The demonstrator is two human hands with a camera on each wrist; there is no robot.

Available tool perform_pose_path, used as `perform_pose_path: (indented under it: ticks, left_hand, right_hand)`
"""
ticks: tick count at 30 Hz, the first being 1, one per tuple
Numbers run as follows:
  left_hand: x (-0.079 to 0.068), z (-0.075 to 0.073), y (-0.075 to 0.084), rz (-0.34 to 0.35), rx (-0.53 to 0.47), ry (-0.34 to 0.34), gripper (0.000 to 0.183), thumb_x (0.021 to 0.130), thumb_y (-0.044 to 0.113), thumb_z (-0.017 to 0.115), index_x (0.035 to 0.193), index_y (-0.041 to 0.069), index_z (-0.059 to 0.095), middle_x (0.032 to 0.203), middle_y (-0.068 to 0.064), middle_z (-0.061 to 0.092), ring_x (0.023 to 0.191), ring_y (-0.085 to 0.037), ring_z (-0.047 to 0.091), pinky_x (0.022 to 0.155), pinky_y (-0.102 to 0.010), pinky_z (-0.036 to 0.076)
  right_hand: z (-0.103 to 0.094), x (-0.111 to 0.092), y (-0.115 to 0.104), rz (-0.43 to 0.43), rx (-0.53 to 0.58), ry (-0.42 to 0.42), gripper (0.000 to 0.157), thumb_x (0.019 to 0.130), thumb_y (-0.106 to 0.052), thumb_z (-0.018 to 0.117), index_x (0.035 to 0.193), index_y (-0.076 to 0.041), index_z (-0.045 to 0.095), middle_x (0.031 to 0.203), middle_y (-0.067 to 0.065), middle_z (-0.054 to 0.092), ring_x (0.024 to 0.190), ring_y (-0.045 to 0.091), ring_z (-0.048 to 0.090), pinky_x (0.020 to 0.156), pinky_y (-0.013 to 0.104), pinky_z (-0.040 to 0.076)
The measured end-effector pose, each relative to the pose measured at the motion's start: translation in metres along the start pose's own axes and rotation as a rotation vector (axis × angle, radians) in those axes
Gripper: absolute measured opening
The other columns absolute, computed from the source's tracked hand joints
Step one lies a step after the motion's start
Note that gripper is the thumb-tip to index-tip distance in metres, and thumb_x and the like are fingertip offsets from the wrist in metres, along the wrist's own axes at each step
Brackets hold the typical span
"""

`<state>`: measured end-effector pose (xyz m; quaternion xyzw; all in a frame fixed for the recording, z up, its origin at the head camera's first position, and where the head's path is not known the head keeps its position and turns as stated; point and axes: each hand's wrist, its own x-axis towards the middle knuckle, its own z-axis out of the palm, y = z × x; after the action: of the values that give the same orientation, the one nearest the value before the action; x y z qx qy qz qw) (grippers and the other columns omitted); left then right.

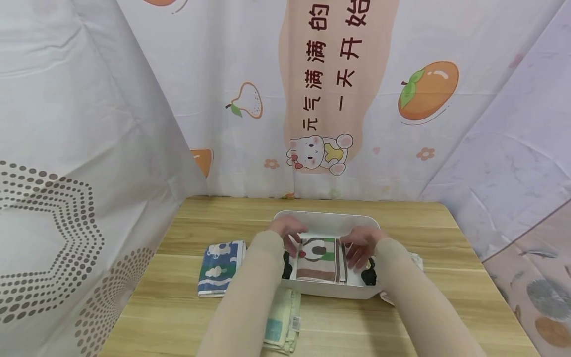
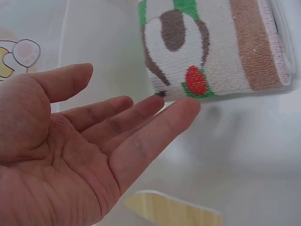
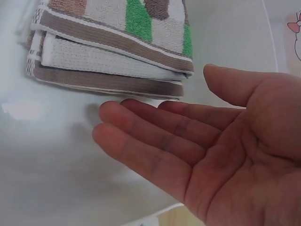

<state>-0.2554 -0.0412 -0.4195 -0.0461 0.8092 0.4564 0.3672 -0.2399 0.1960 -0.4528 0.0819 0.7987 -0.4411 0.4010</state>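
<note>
- The folded towel [image 1: 317,258] lies pattern-up in the white bin [image 1: 327,290], close to the bin's front edge; the bin stands near the back edge of the table [image 1: 223,215], roughly midway between its left and right edges.
- The left hand [image 2: 89,141] is palm-up with fingers extended and thumb apart, its fingertips at one towel corner; contact is hard to tell. It grips nothing.
- The right hand [image 3: 225,136] is likewise spread and loosely straight, just beside the layered fold edge, gripping nothing.
- Working well here probably means keeping both hands level, supporting opposite sides together and moving all layers as one; pinching only the top sheet could slide the fold apart.
- The backdrop [image 1: 250,44] reads 元气满满的 and 一天开始, its lettering turned sideways.
- A pale label [image 1: 295,324] on the yellowish towel [image 1: 276,332], before the bin's front edge, has print too small to read.
- No brand is legible.
</note>
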Motion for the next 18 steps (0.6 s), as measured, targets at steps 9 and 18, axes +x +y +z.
perform_pose_path:
  ticks: [9,18]
  left_hand:
    - [-0.017,-0.005,0.013,0.048,0.018,0.003,0.047,0.097,0.030,0.053,0.132,0.001,0.047,0.108,-0.024,0.062,0.083,-0.039,0.066,0.068,-0.043,0.057]
    - [-0.029,-0.020,0.020,0.083,-0.024,-0.098,0.048,0.097,0.029,0.053,0.134,-0.001,0.044,0.112,-0.027,0.059,0.087,-0.042,0.065,0.075,-0.048,0.055]
  right_hand:
    - [-0.007,-0.009,-0.005,-0.046,-0.011,-0.033,0.046,0.099,-0.027,0.048,0.123,0.012,0.043,0.104,0.031,0.059,0.089,0.041,0.064,0.073,0.047,0.056]
    - [-0.019,-0.025,-0.009,-0.115,0.003,-0.082,0.047,0.099,-0.025,0.048,0.127,0.012,0.042,0.104,0.032,0.059,0.089,0.041,0.064,0.074,0.046,0.056]
